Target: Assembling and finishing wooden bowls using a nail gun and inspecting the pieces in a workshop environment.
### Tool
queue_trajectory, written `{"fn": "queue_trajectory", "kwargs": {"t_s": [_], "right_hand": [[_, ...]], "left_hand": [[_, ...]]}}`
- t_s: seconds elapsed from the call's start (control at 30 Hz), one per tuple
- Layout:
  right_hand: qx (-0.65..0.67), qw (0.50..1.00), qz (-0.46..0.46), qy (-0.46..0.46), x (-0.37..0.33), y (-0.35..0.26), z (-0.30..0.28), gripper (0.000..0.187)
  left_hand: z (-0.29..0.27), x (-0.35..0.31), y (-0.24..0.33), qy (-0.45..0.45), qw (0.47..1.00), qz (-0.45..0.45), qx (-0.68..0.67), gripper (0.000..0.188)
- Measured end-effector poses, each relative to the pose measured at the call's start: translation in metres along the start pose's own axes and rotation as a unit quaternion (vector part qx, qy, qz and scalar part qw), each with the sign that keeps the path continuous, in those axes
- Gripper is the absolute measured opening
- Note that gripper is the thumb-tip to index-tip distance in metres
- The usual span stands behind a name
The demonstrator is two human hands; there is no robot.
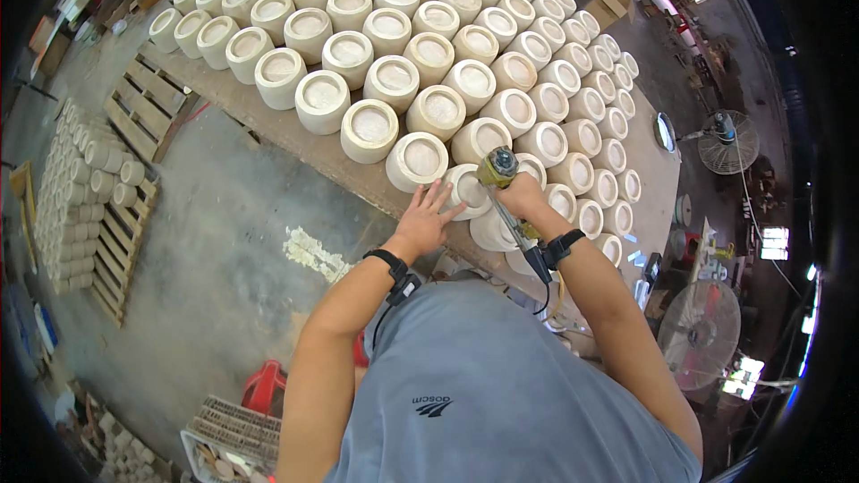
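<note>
My right hand [523, 196] is closed around a nail gun [497, 165] with a yellow-green body, a black cap and a silver bar running back toward my wrist. The tool is above the near edge of rows of pale, round, pot-like pieces, each with a recessed disc on top. Its tip is hidden. Beside it, my left hand [424, 220] has its fingers spread, their tips touching or very near the side of one pale round piece [467, 190]. Another such piece [421, 159] stands just beyond my left fingers. Both wrists wear black straps with small devices.
The pieces stand closely packed on a brown table [313, 154]. On the left, a wooden pallet [121, 250] carries more stacked pieces. Two standing fans [698, 333] are at the right. A red stool [264, 386] and a white basket [201, 461] stand near me at lower left.
</note>
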State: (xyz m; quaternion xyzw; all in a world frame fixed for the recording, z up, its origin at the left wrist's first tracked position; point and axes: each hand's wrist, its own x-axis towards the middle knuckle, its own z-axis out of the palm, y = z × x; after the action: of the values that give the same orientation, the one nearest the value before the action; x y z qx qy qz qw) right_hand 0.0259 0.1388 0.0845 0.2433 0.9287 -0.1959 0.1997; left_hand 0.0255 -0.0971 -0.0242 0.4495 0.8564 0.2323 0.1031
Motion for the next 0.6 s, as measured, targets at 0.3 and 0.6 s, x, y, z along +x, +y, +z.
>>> {"fn": "queue_trajectory", "kwargs": {"t_s": [0.3,0.6], "right_hand": [[0.104,0.988,0.011,-0.110,-0.029,-0.019,0.002,0.031],[0.122,0.985,0.021,-0.117,-0.023,-0.012,0.004,0.032]], "left_hand": [[-0.023,0.006,0.008,-0.100,0.994,-0.015,0.033,0.072],[-0.021,0.003,0.004,-0.088,0.996,0.025,0.019,0.087]]}}
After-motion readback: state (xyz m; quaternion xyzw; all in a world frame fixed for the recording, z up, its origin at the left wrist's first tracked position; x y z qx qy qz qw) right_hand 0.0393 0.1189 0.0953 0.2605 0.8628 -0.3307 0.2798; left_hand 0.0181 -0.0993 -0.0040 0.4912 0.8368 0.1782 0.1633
